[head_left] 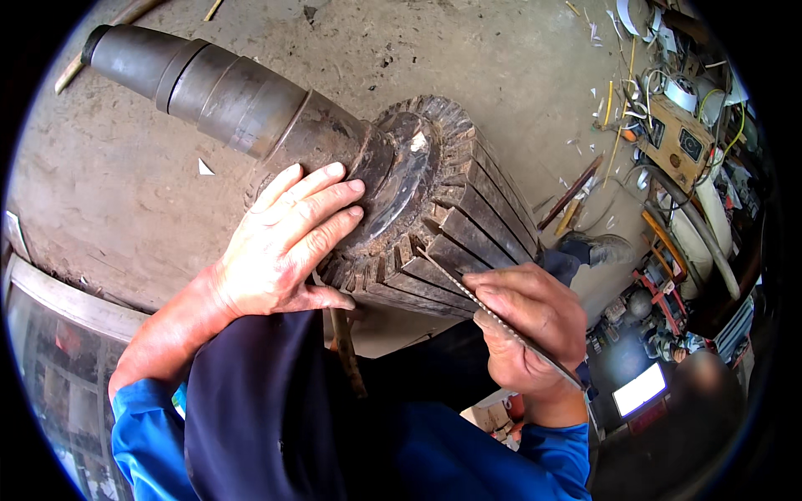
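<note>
A large, worn metal rotor lies in front of me, with long slots along its tapered-looking body and a thick stepped shaft running to the upper left. My left hand rests on the rotor's near end beside the shaft, fingers stretched out and thumb apart. In my right hand is a thin hacksaw blade, pinched between thumb and fingers. Its far tip meets the slotted edge of the rotor; whether it sits inside a slot I cannot tell. A wooden stick stands below the rotor, partly hidden.
Scraps, cables and a wooden box with dark panels are heaped at the right. A glass-fronted cabinet stands lower left. Lower right glows a bright screen, near a dark, blurred shape. A shoe shows beyond my right hand.
</note>
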Tool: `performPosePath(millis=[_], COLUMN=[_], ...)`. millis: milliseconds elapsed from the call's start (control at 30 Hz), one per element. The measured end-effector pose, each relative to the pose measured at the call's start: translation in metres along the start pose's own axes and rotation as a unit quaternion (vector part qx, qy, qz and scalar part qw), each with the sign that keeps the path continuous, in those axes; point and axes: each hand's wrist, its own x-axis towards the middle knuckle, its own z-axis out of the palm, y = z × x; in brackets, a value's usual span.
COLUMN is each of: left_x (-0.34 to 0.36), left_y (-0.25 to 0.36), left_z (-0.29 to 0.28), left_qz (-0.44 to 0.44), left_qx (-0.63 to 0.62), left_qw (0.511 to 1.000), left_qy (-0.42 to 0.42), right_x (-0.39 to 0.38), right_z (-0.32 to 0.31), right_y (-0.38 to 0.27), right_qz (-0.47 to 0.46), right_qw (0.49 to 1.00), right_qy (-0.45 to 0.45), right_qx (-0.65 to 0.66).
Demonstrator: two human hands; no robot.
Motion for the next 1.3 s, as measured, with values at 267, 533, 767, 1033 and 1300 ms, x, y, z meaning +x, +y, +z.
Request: performPosePath(millis=[267, 533, 767, 1033, 1300], left_x=[0.001, -0.001, 0.001, 0.002, 0.000], left_y=[-0.001, 0.000, 0.000, -0.002, -0.001], left_z=[-0.001, 0.006, 0.005, 0.009, 0.008], left_qz=[-0.010, -0.013, -0.012, -0.011, -0.004], left_qx=[-0.010, -0.027, -0.037, -0.052, -0.048], left_qw=[1.000, 1.000, 0.999, 0.998, 0.997], left_qy=[-0.002, 0.009, 0.028, 0.037, 0.051], right_x=[-0.017, 0.001, -0.005, 0.012, -0.001], right_z=[0.018, -0.001, 0.021, 0.011, 0.034], right_y=[0.011, 0.002, 0.003, -0.002, 0.005], right_qz=[-0.065, 0.022, -0.063, -0.014, -0.114], right_qw=[0.996, 1.000, 0.994, 0.998, 0.984], right_qy=[0.001, -0.004, -0.002, -0.007, -0.002], right_qx=[-0.067, 0.006, -0.094, -0.060, -0.138])
